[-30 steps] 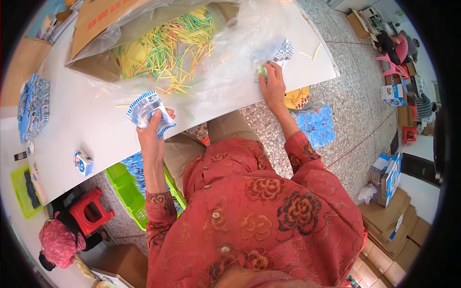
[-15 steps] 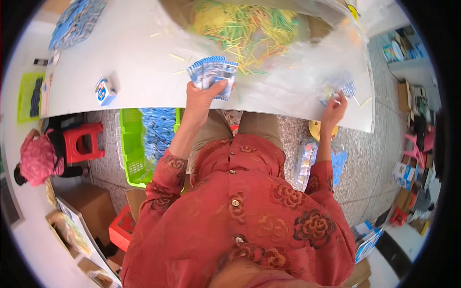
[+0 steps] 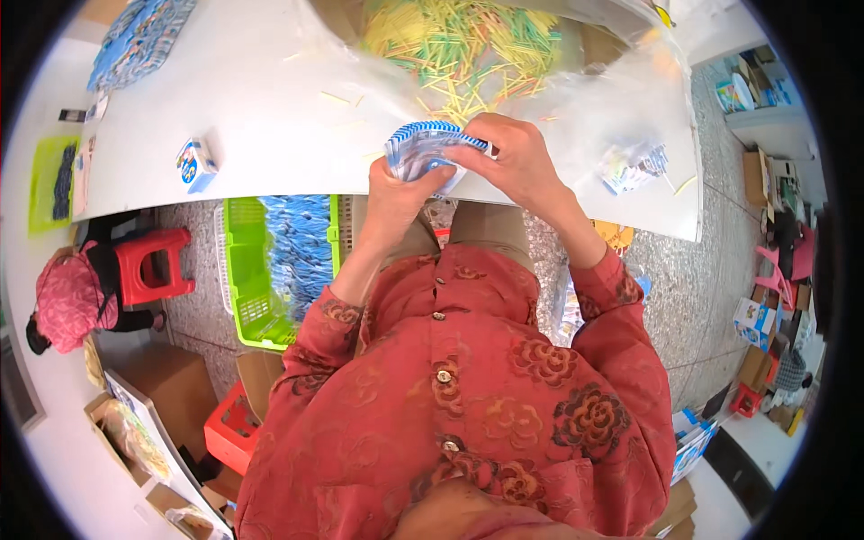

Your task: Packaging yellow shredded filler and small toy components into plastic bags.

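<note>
My left hand [image 3: 398, 191] grips a thick stack of blue-and-white flat packets [image 3: 423, 147] from below. My right hand [image 3: 515, 158] pinches the stack's right end, both hands meeting over the near edge of the white table [image 3: 261, 135]. Just beyond the hands lies a heap of yellow and green thin sticks [image 3: 459, 45] inside a clear plastic bag [image 3: 621, 99]. A few more blue-and-white packets [image 3: 630, 166] lie on the plastic to the right of my right hand.
A small blue-and-white box [image 3: 195, 165] sits on the table to the left. Under the table stands a green basket [image 3: 247, 270] full of blue packets. A red stool [image 3: 148, 265] and a pink bag [image 3: 67, 301] are at left. Cardboard boxes [image 3: 175, 387] lie on the floor.
My right hand left the packets at the table's right and came over to the stack in my left hand. The view shifted slightly.
</note>
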The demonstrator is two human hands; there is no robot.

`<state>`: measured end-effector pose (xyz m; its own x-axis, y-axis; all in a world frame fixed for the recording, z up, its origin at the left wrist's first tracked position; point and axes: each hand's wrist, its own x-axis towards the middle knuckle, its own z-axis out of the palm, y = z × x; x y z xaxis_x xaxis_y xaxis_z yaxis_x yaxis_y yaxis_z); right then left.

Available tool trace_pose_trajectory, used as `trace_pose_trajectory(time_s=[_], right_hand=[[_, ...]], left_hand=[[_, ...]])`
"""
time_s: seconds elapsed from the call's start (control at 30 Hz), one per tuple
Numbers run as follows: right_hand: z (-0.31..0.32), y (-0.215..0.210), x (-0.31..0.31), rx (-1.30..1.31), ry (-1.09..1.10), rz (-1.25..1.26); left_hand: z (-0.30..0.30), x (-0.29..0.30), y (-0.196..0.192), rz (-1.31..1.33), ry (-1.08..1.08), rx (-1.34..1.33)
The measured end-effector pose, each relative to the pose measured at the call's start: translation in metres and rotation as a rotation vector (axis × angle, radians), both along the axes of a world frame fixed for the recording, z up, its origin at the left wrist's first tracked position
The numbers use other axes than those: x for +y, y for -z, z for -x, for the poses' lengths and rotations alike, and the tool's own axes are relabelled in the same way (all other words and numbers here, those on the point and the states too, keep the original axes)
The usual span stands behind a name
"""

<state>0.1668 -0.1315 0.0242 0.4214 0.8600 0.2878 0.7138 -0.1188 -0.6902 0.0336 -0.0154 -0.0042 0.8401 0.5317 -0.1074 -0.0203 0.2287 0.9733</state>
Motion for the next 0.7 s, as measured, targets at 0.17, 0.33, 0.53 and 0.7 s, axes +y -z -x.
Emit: trace_pose_trajectory(time_s=[0.17,0.33,0.53,0.7], right_hand=[[-0.001,-0.013,0.018,-0.068,-0.125,0.057],[-0.001,-0.021,0.027,-0.062,-0.308,0.038],[0.011,-0.029,0.034,0.007,-0.330,0.080],[0.030,-0.039,0.042,0.067,-0.107,-0.169]], left_hand=[[0.018,0.014,-0.006,0.126,-0.010,-0.005],[0.032,0.025,-0.004,0.056,0.071,0.008],[0.038,0.026,-0.010,0.002,-0.003,-0.002],[0.038,0.031,0.001,0.057,-0.157,-0.055]])
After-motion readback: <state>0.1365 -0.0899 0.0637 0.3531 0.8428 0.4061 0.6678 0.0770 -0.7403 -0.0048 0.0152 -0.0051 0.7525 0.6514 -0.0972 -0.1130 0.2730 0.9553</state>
